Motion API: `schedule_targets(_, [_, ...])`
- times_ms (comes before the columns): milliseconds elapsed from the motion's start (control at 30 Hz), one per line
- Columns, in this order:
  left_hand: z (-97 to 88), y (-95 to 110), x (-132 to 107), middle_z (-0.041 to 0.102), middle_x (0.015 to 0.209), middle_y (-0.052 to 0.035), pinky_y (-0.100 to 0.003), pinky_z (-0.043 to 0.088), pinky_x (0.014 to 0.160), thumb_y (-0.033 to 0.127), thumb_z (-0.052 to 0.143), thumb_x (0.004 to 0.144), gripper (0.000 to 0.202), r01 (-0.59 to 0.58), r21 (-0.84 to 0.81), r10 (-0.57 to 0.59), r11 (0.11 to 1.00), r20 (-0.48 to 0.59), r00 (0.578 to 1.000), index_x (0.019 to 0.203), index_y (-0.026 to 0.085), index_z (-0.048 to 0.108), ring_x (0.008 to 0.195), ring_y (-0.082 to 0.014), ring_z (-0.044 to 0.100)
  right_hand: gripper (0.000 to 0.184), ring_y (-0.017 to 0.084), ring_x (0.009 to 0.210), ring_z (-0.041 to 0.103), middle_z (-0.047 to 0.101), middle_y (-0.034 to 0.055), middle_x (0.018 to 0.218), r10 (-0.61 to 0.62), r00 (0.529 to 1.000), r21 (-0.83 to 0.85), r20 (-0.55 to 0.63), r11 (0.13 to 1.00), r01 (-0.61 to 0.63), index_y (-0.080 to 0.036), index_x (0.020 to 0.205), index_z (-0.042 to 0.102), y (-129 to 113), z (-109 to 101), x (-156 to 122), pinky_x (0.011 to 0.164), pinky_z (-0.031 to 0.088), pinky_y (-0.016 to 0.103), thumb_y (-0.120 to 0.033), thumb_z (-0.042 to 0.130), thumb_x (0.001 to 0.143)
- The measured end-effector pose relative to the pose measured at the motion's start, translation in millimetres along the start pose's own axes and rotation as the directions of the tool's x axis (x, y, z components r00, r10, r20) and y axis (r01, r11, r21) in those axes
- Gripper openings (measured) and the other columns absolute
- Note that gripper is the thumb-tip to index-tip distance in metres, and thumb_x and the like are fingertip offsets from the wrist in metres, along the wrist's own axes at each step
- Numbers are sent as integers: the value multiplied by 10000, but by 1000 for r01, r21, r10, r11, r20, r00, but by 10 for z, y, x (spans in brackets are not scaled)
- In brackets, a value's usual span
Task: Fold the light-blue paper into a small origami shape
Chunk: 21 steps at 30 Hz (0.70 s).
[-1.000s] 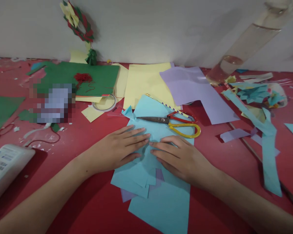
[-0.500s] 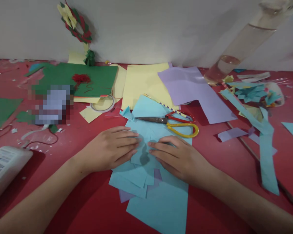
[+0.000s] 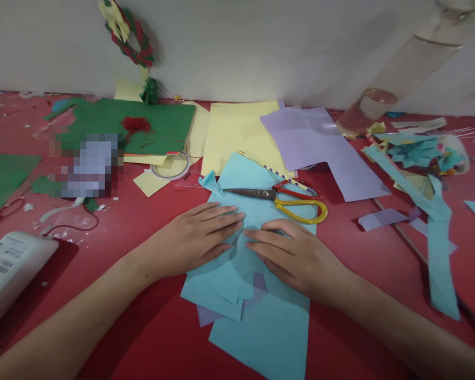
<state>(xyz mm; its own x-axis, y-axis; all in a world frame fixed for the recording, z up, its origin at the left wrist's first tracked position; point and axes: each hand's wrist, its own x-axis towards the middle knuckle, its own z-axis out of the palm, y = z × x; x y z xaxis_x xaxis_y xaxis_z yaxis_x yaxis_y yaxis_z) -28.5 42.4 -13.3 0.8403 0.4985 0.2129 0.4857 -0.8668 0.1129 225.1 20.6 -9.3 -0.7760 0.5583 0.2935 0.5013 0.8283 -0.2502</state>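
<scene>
My left hand lies palm down on light blue paper, its fingers stretched out and pointing right. Facing it, my right hand rests with its fingers extended and slightly bent, fingertips on the same paper. Only a narrow gap separates the two sets of fingertips. Beneath them is a folded or creased blue paper piece, partly covered by the fingers. Smaller blue paper squares overlap below the left hand, on top of a large blue sheet. Scissors with red and yellow handles lie just beyond the fingers.
A dotted pencil lies behind the scissors. Yellow paper, purple paper and green paper line the back. Tape, a blurred phone and a power bank are left; blue strips and a bottle are right.
My left hand's fingers have slid right across the blue paper, closer to my right fingertips. My right hand stays almost in place. The whole view has shifted slightly.
</scene>
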Motion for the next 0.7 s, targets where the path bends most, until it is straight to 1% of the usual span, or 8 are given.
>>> schedule_targets(133, [37, 3, 8, 387, 1496, -37, -467, 307, 1156, 383, 415, 983, 459, 53, 6, -54, 999, 58, 997, 1407, 206, 413, 1400, -250, 317, 252, 231, 1023, 554, 682, 61, 1173, -3, 1000, -13, 2, 1000, 3, -180, 1082, 667, -1, -3, 3, 843, 550, 419, -133, 489, 909])
schedule_targets(233, [33, 9, 21, 351, 1515, -41, -496, 283, 1159, 394, 407, 985, 470, 79, 13, -80, 997, 69, 994, 1420, 218, 393, 1424, -262, 263, 254, 232, 1023, 554, 689, 71, 1150, -10, 1000, -16, -3, 1000, 10, -170, 1094, 662, 1, -2, 2, 843, 547, 419, -131, 495, 908])
schedule_targets(367, [2, -6, 25, 427, 1472, -37, -483, 321, 1147, 356, 423, 985, 401, 81, -1, -81, 997, 36, 996, 1366, 240, 471, 1398, -243, 326, 247, 229, 1017, 560, 691, 84, 1140, -14, 1000, -6, -9, 1000, 14, -165, 1088, 668, 3, -6, 4, 833, 550, 416, -145, 498, 911])
schedule_targets(533, [-83, -95, -27, 521, 1398, -22, -455, 403, 1105, 340, 457, 974, 320, 30, -34, -31, 999, -21, 999, 1252, 258, 591, 1324, -227, 441, 263, 224, 1026, 564, 674, 54, 1193, 4, 1000, 4, 5, 1000, -4, -184, 1106, 664, 0, -6, -8, 838, 555, 407, -135, 484, 921])
schedule_targets(633, [-151, -137, -59, 554, 1364, 1, -447, 413, 1098, 305, 460, 972, 290, -6, -64, 5, 998, -9, 1000, 1210, 273, 622, 1307, -223, 463, 259, 231, 1038, 558, 659, 32, 1227, 8, 1000, 6, 8, 1000, -8, -178, 1114, 662, 1, 3, -23, 852, 552, 405, -131, 493, 923])
schedule_targets(700, [-185, -144, -67, 593, 1321, 13, -440, 408, 1103, 272, 474, 964, 261, -32, -102, 30, 994, -14, 999, 1156, 265, 651, 1306, -216, 465, 263, 233, 1049, 548, 649, 22, 1245, 4, 1000, 11, 13, 1000, -4, -170, 1132, 654, 4, 8, -30, 861, 550, 406, -131, 499, 923])
